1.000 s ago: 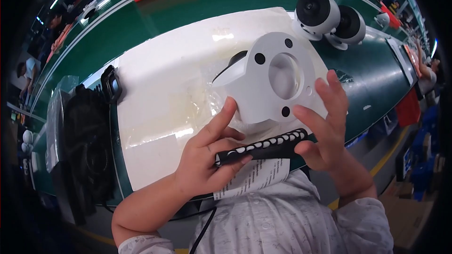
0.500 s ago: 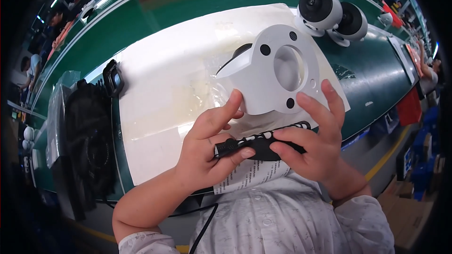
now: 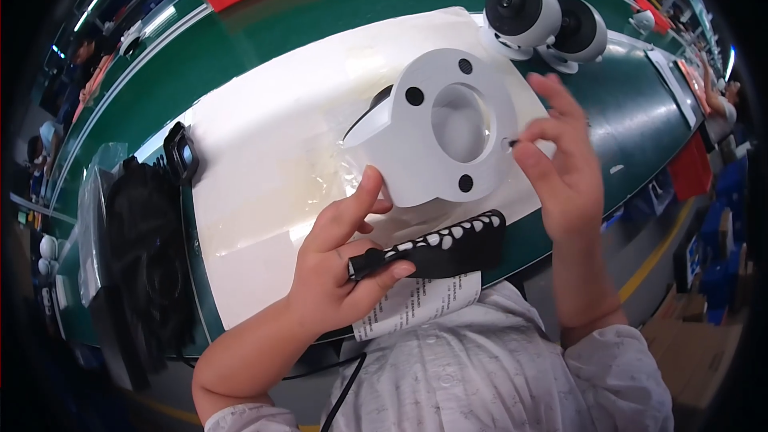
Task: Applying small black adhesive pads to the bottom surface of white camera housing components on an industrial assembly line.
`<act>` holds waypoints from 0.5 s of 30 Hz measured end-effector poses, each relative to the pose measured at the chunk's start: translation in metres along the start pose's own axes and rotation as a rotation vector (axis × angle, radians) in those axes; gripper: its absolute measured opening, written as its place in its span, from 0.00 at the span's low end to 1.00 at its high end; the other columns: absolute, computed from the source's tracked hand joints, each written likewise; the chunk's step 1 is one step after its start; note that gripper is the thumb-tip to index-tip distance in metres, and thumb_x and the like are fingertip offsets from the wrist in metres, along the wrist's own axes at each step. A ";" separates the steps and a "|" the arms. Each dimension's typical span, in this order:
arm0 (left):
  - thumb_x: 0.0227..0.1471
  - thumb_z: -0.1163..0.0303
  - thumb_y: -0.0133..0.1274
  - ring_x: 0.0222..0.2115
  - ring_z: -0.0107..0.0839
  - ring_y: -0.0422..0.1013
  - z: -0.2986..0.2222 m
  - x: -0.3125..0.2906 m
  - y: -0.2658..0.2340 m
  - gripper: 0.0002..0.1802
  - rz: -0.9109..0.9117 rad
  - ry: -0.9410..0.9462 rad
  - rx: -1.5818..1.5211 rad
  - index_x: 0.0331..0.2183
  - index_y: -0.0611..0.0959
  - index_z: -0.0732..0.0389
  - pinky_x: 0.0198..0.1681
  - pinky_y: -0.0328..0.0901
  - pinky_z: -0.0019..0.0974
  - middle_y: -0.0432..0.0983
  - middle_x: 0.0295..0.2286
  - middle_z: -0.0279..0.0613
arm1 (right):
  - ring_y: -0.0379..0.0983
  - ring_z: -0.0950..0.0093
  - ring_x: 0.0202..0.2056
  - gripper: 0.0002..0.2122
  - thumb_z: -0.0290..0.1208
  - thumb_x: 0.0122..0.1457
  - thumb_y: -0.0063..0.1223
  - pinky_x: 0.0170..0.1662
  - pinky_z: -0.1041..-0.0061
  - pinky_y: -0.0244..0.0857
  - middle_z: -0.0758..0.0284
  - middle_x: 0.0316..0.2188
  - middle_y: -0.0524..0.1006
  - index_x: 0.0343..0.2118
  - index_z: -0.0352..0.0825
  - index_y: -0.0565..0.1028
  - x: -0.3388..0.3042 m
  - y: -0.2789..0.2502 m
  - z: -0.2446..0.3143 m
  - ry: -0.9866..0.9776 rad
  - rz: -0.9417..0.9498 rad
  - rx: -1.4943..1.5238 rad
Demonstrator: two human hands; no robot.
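Right hand (image 3: 560,152) left black strip (image 3: 436,250), now at white mount (image 3: 448,132)

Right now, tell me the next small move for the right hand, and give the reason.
Probably ease the right hand a touch left and set the small dark piece pinched at its fingertips into the white bracket at its right edge. That piece sits right at the edge, where the three other dark holes would suggest a fourth. The left hand grips the black strip below.
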State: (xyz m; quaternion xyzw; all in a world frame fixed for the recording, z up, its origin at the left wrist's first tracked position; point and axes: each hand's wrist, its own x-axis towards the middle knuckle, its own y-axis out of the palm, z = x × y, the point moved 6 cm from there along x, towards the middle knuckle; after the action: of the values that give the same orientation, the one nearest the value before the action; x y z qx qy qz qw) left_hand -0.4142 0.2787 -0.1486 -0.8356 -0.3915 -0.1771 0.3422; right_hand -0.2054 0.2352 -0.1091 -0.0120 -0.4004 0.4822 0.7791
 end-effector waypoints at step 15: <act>0.34 0.72 0.60 0.36 0.38 0.68 0.002 0.000 0.002 0.10 0.006 -0.012 0.027 0.16 0.74 0.64 0.33 0.62 0.33 0.52 0.53 0.52 | 0.55 0.59 0.52 0.07 0.27 0.43 0.56 0.53 0.66 0.47 0.60 0.48 0.64 0.27 0.36 0.73 -0.006 -0.003 0.017 -0.158 0.082 -0.210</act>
State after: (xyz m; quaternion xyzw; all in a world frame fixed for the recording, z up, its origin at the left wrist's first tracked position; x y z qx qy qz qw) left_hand -0.4131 0.2794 -0.1509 -0.8333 -0.3933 -0.1656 0.3514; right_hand -0.2156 0.2227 -0.1001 -0.0718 -0.5078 0.4686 0.7193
